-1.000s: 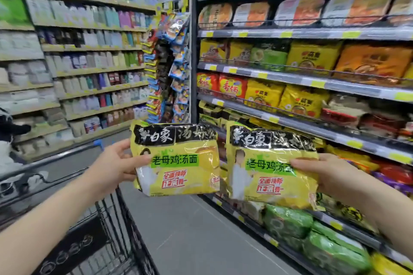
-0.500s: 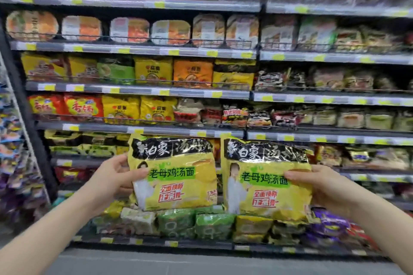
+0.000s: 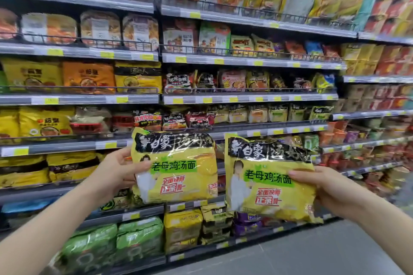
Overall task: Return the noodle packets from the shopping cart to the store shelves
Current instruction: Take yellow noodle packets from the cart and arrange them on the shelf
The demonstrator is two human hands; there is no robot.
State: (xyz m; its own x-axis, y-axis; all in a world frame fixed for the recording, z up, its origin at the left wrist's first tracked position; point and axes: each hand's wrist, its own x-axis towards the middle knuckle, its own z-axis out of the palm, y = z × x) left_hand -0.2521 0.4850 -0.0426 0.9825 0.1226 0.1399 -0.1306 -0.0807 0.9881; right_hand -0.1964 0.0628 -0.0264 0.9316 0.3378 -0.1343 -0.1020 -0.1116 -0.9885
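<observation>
Two yellow noodle packets are held up before the store shelves, print facing the person, probably to find the matching row. The left hand grips the left packet by its edge; the right hand pinches the right packet

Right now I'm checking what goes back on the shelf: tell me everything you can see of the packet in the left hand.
The left packet is a glossy yellow plastic multipack with a black band across the top, a green label strip and red print below. Its film looks crinkled. It is held upright, facing the camera, before the shelves. The left hand grips its left edge, thumb on the front. It does not seem to touch the right packet.
</observation>
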